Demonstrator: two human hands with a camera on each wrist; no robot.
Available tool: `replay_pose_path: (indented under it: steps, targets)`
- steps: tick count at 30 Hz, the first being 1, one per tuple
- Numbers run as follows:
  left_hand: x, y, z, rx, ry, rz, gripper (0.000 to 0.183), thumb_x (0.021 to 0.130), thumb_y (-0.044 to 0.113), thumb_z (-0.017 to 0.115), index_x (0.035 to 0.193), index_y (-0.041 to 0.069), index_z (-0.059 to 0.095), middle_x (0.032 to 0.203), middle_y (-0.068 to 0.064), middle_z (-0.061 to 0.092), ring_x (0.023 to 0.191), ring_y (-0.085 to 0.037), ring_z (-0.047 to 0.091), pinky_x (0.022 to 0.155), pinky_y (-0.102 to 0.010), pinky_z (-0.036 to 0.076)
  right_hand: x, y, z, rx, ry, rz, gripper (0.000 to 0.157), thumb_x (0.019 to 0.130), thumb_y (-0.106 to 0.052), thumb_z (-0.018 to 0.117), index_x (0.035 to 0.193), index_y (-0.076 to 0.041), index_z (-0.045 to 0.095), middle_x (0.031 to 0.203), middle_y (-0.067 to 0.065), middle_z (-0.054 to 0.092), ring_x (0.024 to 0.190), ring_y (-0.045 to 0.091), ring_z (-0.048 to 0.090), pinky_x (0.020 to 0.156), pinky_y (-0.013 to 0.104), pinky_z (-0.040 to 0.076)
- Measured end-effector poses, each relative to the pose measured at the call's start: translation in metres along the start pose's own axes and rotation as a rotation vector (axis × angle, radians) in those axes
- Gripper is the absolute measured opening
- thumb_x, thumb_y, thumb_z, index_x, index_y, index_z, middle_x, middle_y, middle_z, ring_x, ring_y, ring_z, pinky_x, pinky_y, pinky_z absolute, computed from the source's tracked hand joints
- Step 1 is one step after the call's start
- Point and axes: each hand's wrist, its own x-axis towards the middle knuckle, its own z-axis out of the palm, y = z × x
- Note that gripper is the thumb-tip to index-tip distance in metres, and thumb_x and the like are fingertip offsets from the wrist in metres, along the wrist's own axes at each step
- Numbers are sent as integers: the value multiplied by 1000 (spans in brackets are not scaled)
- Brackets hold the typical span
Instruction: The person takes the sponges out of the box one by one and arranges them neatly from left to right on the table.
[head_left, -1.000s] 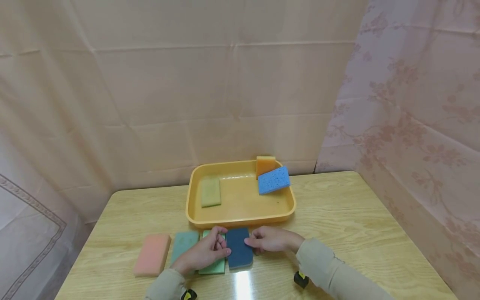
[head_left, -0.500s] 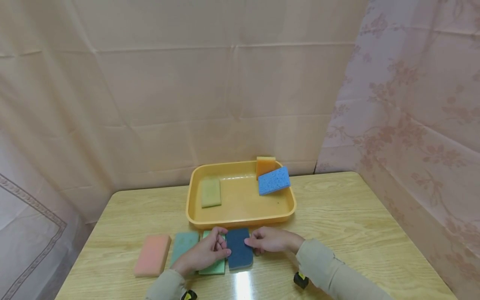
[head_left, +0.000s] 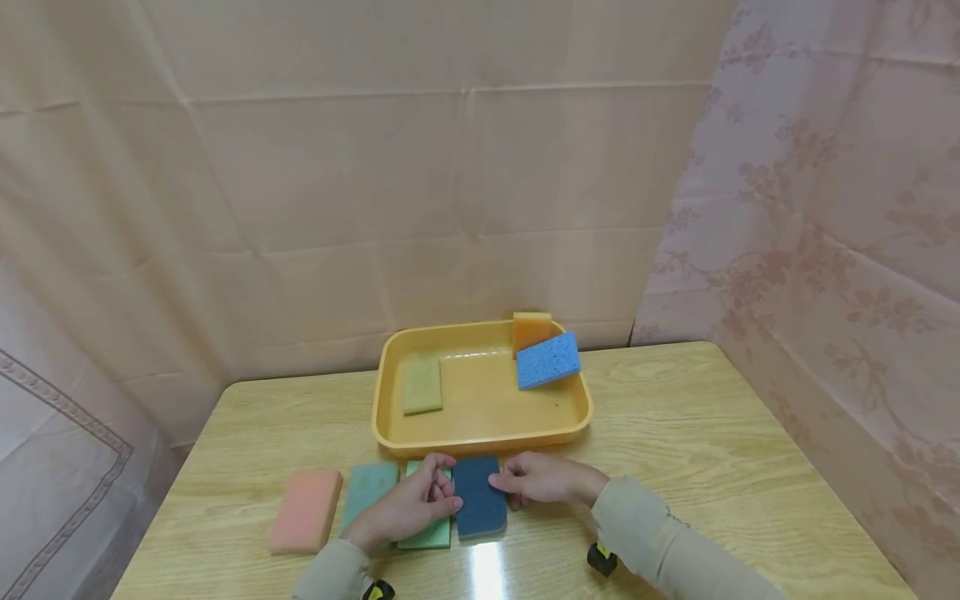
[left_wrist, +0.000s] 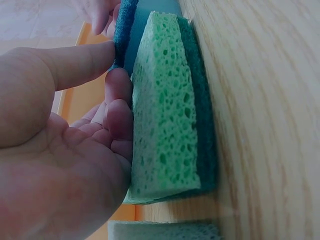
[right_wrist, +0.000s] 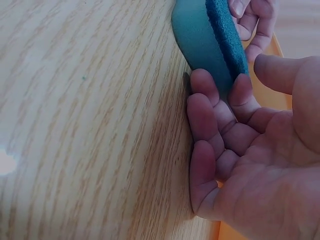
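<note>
A dark blue scouring sponge (head_left: 480, 508) lies flat on the table in front of the tray, between both hands. My left hand (head_left: 408, 506) reaches over a light green sponge (left_wrist: 165, 105), and its thumb and curled index finger meet the blue sponge's left edge. From the other side, my right hand (head_left: 543, 479) holds the right edge, thumb on top and fingers curled against the side. In the right wrist view, the fingertips (right_wrist: 202, 112) rest low by the tabletop. Farther left lie a teal sponge (head_left: 369, 485), partly covered by the left hand, and a pink sponge (head_left: 305, 510).
Behind the hands stands a yellow tray (head_left: 480, 442). Inside it, a yellowish sponge (head_left: 422, 385) lies at left; an orange sponge (head_left: 531, 332) and a speckled blue sponge (head_left: 548, 361) lean at the right corner. Curtains (head_left: 450, 183) hang beyond the wooden table (head_left: 675, 433).
</note>
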Motion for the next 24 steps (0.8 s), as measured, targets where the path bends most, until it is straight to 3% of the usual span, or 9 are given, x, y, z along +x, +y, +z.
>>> replay_pose_path:
  steps: [15,24]
  targets:
    - [-1,0,-1,-16,-9,1,50,101,13,65,140,-2,36,99,-6,56,82,-17,53,68,-23,44,-2,-2,-6,15,-16,-11,38,105,-43,55,94,-9,67,88,0,68,81,17,61,73,31,49]
    - [-3,3,-4,-13,-7,-26,45,103,19,62,138,1,40,98,-5,60,81,-16,54,67,-23,43,-8,-23,-6,28,5,-105,27,102,-39,62,94,-14,64,87,5,68,77,22,64,65,28,48]
